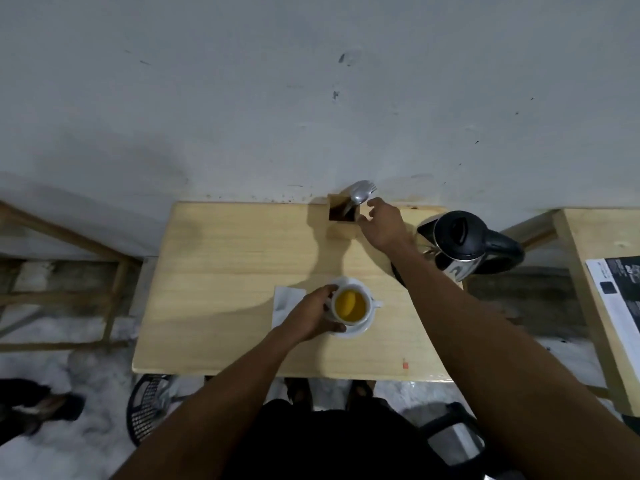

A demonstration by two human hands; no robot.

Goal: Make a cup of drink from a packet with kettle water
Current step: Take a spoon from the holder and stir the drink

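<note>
White ceramic cup [349,308] of yellow-orange liquid, on a white saucer [360,330] near the front middle of a pale wooden table [225,271]. Left hand [313,315] wrapped around the cup's left side, fingers curled against the wall. White paper napkin [285,301] just left of the saucer, partly under that hand. Right hand [381,226] at the back edge, fingers loosely spread beside a square wooden holder [343,211] with 1 metal spoon [359,194] and 1 fork [372,186] in it; contact with either unclear. Black and steel electric kettle [464,244] at the right rear corner, lid closed.
</note>
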